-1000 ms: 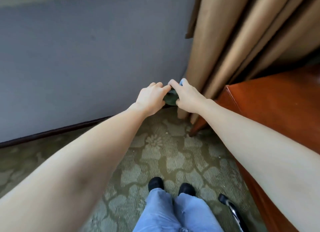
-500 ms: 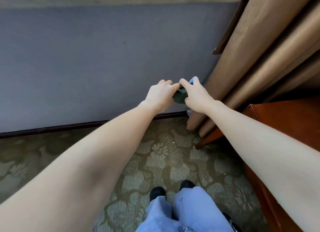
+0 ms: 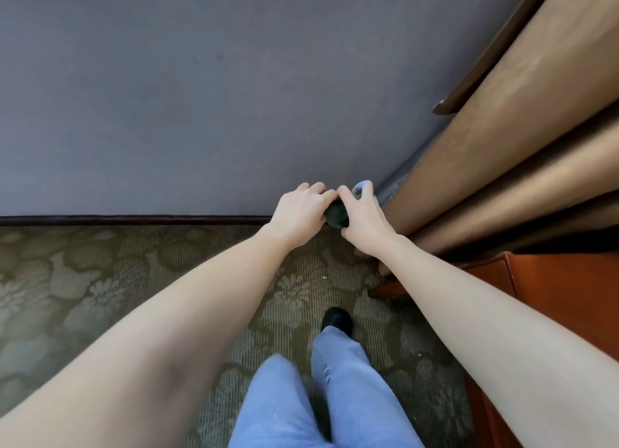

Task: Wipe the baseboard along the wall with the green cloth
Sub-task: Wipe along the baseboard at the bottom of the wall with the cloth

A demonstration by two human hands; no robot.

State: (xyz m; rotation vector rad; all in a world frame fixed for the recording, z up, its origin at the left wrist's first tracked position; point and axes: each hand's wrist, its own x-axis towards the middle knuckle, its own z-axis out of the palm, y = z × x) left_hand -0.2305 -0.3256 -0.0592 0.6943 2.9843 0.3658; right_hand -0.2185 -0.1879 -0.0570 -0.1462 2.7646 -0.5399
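**A:** Which step is in hand here?

**B:** Readying the cloth, I'd judge, not wiping yet. The left hand (image 3: pixel 298 209) and the right hand (image 3: pixel 363 216) meet fingertip to fingertip, each with its fingers curled onto the green cloth (image 3: pixel 337 214), which is bunched into a small dark wad between them.

**A:** And where is that wad against the baseboard (image 3: pixel 134 220)?

**B:** It sits in line with the dark strip at the foot of the wall (image 3: pixel 201 95), close to the corner by the curtain (image 3: pixel 485 146). The person is standing, though, so the cloth probably hangs well above the strip (I can't tell the depth from this one view).

**A:** So what does the next move call for?

**B:** Bending or crouching low, pressing the cloth flat on the strip and drawing it along the wall, likely leftward from the corner.

**A:** Anything hidden?

**B:** Most of the cloth is, behind the fingers. The hands and the curtain cover the corner end of the baseboard. A pale blue scrap (image 3: pixel 361 184) peeks past the right hand, but I can't make out what it is.
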